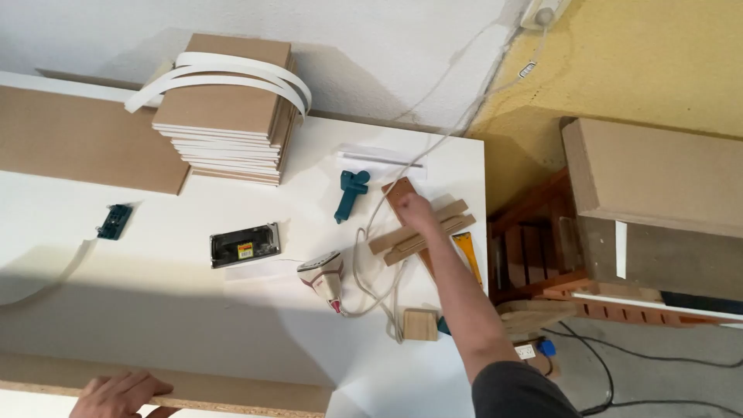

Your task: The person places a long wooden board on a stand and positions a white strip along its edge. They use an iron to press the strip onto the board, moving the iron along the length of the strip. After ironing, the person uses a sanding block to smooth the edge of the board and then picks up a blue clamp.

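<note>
Reaching across, the right hand [414, 207] hides part of the wooden strips [424, 232].

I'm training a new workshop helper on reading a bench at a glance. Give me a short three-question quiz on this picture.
1. True or false: the right hand rests on the crossed wooden strips.
2. The left hand grips: A) the clothes iron, B) the chipboard panel's edge, C) the teal hand tool.
3. What lies draped over the stack of boards?

Key: 1 true; 2 B; 3 white edge banding strips.
</note>
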